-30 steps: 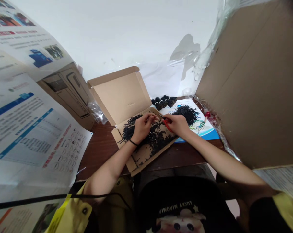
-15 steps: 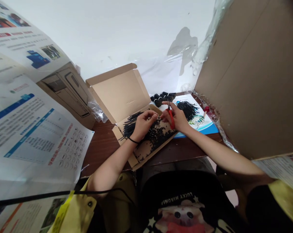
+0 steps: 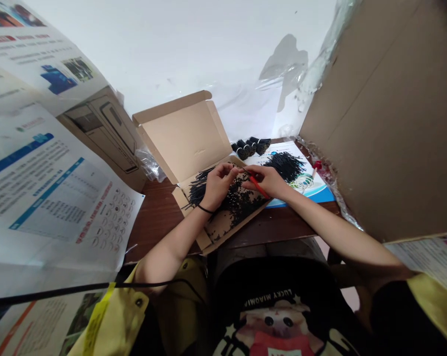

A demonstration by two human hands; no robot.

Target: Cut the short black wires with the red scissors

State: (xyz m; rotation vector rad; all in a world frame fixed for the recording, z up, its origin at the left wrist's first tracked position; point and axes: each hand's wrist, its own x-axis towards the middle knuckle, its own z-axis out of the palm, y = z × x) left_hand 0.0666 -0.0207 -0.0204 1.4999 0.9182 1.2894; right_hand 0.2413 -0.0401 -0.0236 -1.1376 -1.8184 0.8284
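Over the open cardboard box [image 3: 186, 141], my left hand [image 3: 218, 188] is closed in a pinch. What lies between its fingertips is too small to make out. My right hand [image 3: 270, 180] grips red-handled scissors [image 3: 258, 187], their tip close to the left fingertips. Thin black strips [image 3: 197, 190], like short wires or tubes, lie in the box to the left of my left hand and partly under it. Small black cut bits [image 3: 242, 210] are scattered over the box floor below both hands.
Behind the hands lie several banded black bundles [image 3: 251, 147]. A loose black pile [image 3: 286, 165] and pale rubber bands [image 3: 303, 182] rest on a blue-and-white sheet [image 3: 323, 196], beside a red-topped stick [image 3: 316, 165]. Cardboard [image 3: 386, 123] and printed papers [image 3: 60, 198] flank the table.
The scissors have swung from upright to pointing left, toward my left fingertips. My right fingers have drawn in around them, and the two hands are closer together.
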